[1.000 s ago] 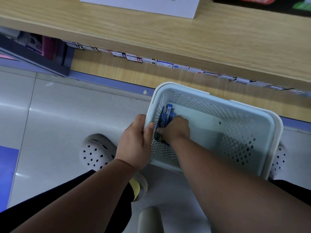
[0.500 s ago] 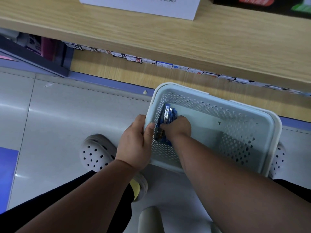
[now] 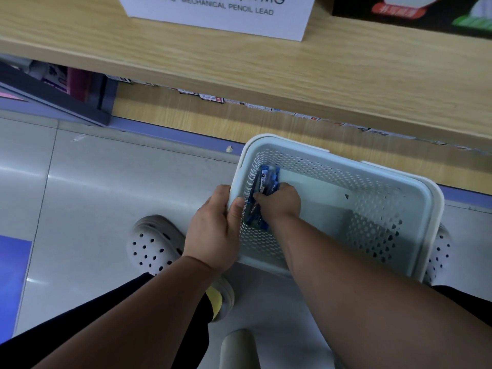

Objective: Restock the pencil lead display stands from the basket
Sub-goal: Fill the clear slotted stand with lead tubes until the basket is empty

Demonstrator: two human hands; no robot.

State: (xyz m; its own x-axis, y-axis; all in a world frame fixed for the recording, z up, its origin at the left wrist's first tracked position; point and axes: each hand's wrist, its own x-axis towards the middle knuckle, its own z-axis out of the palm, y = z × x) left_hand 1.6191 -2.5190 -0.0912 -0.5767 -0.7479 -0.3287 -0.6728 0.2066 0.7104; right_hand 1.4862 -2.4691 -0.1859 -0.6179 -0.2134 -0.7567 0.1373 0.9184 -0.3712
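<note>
- Fingers (image 3: 262, 195) of the right hand (image 3: 279, 202) are curled around a bundle of blue pencil lead packs (image 3: 262, 194) inside the basket, while the left hand (image 3: 215, 230) is clamped over the basket's left rim, thumb inside the mesh wall and the other fingers outside, steadying it.
- Shelf (image 3: 266, 67), the largest thing in view, runs across the top in light wood; a white display stand (image 3: 213, 14) printed "MECHANICAL PENCIL LEAD" sits on it, with only its base showing, so how full it is cannot be told. A dark stand (image 3: 412, 14) sits to its right, also cut off by the frame.
- Floor (image 3: 106, 195) below is pale tile, with the person's perforated shoes either side of the basket.
- Basket (image 3: 372, 177), a pale perforated plastic tub, is held low in front of the shelf, tilted toward the person's left. Its bottom is bare apart from the blue packs gathered against the left wall.
- Pencil lead packs are the smallest item: several slim blue packets, one labelled HB, stacked on edge in the corner and partly covered by the right hand.
- Judging progress: the basket looks nearly empty, so most stock has probably been placed already. What remains appears to be this last handful, which has yet to be lifted out and slotted into the stand above.
</note>
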